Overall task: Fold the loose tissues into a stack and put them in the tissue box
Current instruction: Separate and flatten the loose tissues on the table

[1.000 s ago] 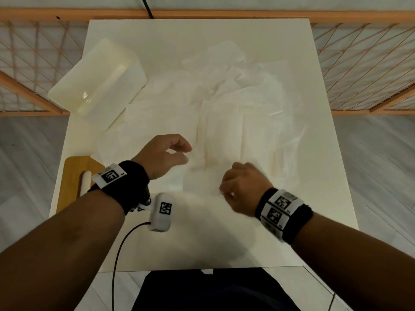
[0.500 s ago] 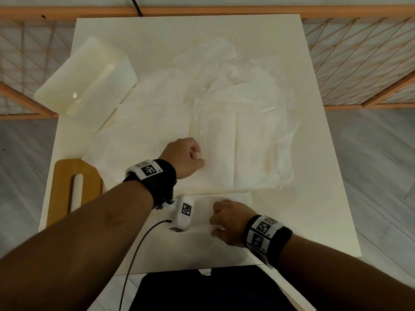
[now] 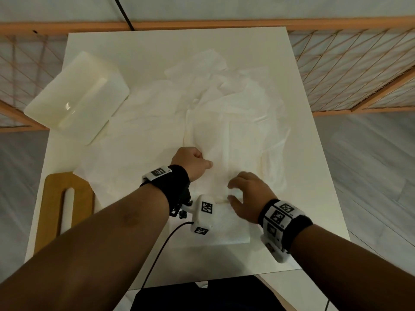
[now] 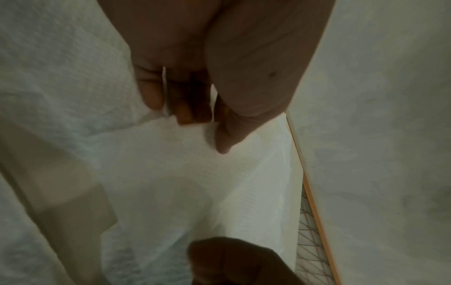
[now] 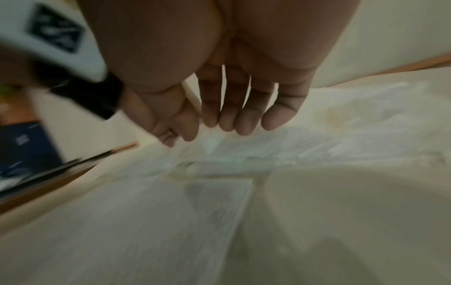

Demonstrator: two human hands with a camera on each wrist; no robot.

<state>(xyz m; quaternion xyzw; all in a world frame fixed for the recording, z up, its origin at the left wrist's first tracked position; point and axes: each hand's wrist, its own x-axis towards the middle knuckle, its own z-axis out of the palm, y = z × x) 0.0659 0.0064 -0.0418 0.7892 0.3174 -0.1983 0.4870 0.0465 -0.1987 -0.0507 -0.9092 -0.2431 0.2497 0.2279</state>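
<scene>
Nearest the person, a folded tissue lies flat at the near edge of the worktop. The right hand hovers over its far edge, fingers extended and relaxed, holding nothing. Just beyond, the left hand has curled fingers pinching a loose tissue in the spread pile. The tissue box stands open at the far left corner.
</scene>
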